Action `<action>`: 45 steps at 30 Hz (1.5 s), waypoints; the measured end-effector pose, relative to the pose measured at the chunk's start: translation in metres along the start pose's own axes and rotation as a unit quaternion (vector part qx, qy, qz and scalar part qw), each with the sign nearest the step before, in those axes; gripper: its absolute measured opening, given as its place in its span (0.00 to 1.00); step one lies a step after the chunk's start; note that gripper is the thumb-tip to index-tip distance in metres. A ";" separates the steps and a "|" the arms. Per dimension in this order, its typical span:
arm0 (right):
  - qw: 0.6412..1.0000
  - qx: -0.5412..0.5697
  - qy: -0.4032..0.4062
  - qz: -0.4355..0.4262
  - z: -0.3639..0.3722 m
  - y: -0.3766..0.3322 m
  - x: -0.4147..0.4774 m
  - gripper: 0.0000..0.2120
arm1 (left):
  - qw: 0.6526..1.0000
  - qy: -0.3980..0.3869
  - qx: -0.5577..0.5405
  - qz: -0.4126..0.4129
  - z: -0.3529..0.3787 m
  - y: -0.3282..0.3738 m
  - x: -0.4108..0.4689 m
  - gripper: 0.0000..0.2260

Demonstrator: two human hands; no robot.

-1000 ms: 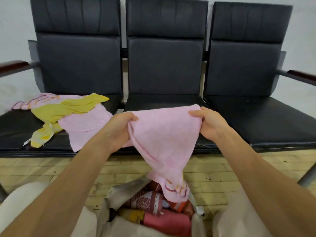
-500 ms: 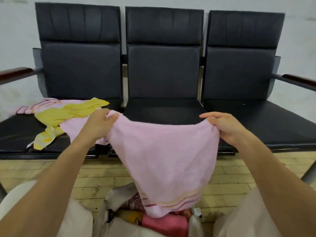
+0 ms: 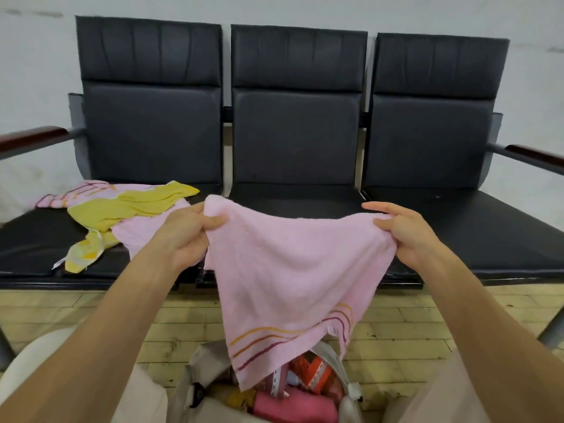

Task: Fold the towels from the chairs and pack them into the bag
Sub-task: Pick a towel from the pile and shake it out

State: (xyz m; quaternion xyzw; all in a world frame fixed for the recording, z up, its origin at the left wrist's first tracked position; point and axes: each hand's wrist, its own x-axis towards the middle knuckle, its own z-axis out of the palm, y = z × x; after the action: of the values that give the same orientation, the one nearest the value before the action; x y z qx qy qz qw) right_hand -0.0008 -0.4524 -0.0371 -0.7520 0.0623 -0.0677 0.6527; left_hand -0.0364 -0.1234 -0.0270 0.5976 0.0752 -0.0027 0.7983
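A pink towel (image 3: 290, 270) with striped hem hangs spread in front of the middle seat. My left hand (image 3: 186, 236) pinches its upper left corner and my right hand (image 3: 403, 236) grips its upper right corner. The towel's lower edge dangles over an open beige bag (image 3: 201, 389) between my knees, which holds several folded towels, a pink one (image 3: 296, 406) on top. On the left chair seat (image 3: 30, 239) lie a yellow towel (image 3: 122, 206) and another pink towel (image 3: 137, 233), crumpled together.
Three joined black chairs stand against a white wall, with wooden armrests (image 3: 33, 138) at each end. The middle seat (image 3: 293, 196) and right seat (image 3: 476, 227) carry nothing. A pale wooden floor (image 3: 91, 312) runs under the chairs.
My hands have moved apart and stretched the pink towel flat; it hung bunched in a narrow point before. Its striped hem now faces me above the bag.
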 end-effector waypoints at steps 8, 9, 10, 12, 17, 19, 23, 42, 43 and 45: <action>0.982 -0.143 0.061 -0.109 0.001 0.002 -0.002 0.16 | 0.864 0.111 0.420 0.254 -0.011 -0.013 0.014 0.15; 0.973 -0.171 0.071 -0.139 0.000 0.002 -0.001 0.14 | 0.853 0.113 0.442 0.254 -0.015 -0.013 0.017 0.14; 0.964 -0.195 0.077 -0.164 -0.001 0.003 0.000 0.13 | 0.845 0.116 0.456 0.253 -0.020 -0.014 0.020 0.14; 0.951 -0.225 0.085 -0.193 -0.004 0.004 0.001 0.11 | 0.829 0.129 0.481 0.256 -0.024 -0.016 0.024 0.12; 0.964 -0.168 0.137 -0.157 -0.007 0.006 0.004 0.08 | 0.882 0.178 0.373 0.225 -0.021 -0.011 0.026 0.06; 0.971 -0.138 0.138 -0.137 -0.007 0.006 0.005 0.08 | 0.914 0.198 0.289 0.206 -0.015 -0.008 0.023 0.04; 0.953 -0.228 0.115 -0.164 -0.008 0.007 0.004 0.09 | 0.977 0.195 0.055 0.069 -0.005 -0.006 0.016 0.04; 0.941 -0.174 0.165 -0.237 -0.012 -0.006 -0.002 0.09 | 0.856 0.166 0.419 0.252 -0.029 -0.006 0.027 0.07; 0.938 -0.221 0.146 -0.224 -0.011 -0.003 -0.001 0.10 | 0.878 0.164 0.384 0.233 -0.025 -0.007 0.027 0.07; 0.935 -0.263 0.119 -0.206 -0.007 0.002 0.001 0.11 | 0.924 0.168 0.284 0.193 -0.017 -0.008 0.026 0.06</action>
State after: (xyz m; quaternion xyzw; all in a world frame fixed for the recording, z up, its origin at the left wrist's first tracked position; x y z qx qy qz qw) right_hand -0.0014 -0.4597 -0.0386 -0.8797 -0.0011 -0.2707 0.3910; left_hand -0.0137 -0.1073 -0.0427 0.7940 0.0873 0.2305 0.5557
